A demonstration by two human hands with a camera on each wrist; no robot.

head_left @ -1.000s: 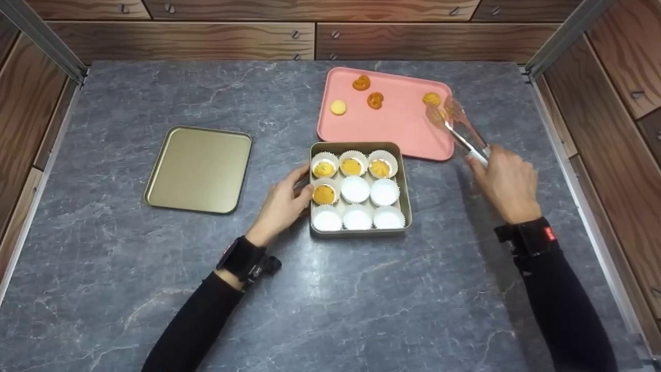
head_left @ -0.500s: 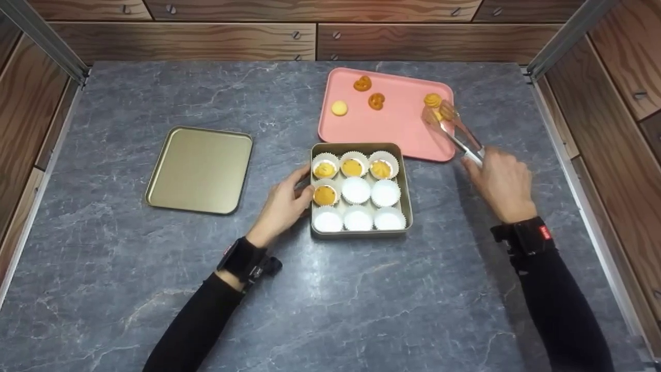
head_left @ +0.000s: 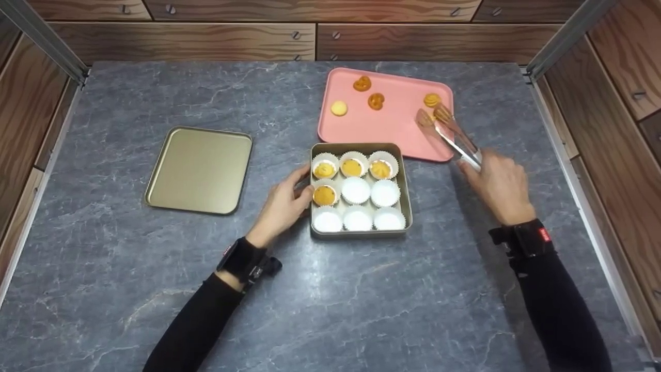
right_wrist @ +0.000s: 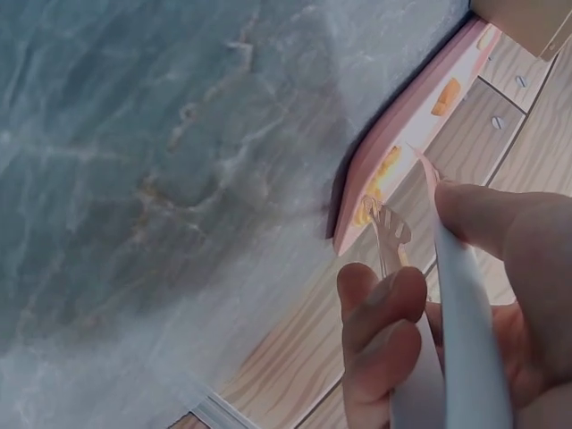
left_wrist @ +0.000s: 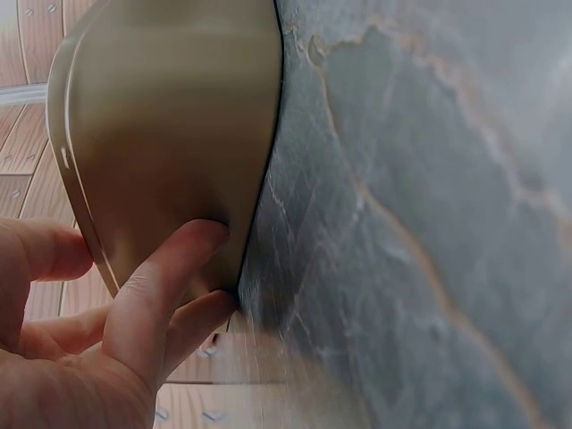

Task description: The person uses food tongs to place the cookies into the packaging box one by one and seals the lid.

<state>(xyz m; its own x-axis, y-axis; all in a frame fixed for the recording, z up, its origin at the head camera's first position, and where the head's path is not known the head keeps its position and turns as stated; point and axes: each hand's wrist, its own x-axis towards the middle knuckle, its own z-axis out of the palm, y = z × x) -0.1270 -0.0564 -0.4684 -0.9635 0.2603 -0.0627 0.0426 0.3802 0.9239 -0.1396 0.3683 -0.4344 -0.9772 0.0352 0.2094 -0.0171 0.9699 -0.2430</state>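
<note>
Right grip (head_left: 498, 186) pinches brown-tipped, white-handled tongs (head_left: 450, 141); wobbling could knock the swirled golden cookie (head_left: 431, 99) ahead-left. Left grip (head_left: 281, 204) is spread.

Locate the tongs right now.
Head view, right side: gripped by the right hand, the tongs extend over the right end of the pink tray, tips near a swirled cookie.
</note>
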